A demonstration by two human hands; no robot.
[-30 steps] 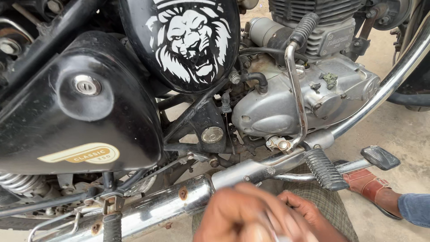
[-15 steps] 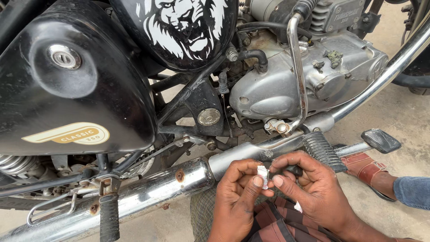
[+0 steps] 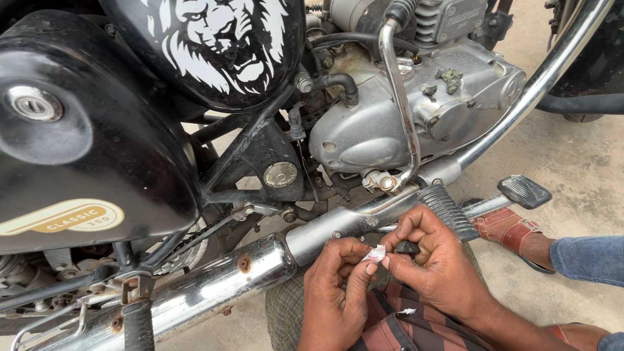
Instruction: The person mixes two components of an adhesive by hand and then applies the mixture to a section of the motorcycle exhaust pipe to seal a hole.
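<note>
A small white scrap is pinched between the closed grips of the left hand and right hand, which also holds a small black part, just below the chrome exhaust pipe, seemingly for close handling.

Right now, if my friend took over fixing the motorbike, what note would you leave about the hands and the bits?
Left hand: fingers pinch a small white scrap.
Right hand: also on the scrap, with a small dark part held under its fingers.
Both hands sit just below the exhaust pipe, beside the ribbed footrest.
Done: scrap and dark part are in hand.
Left: neither is on the motorbike yet. Someone's sandalled foot rests nearby.
</note>
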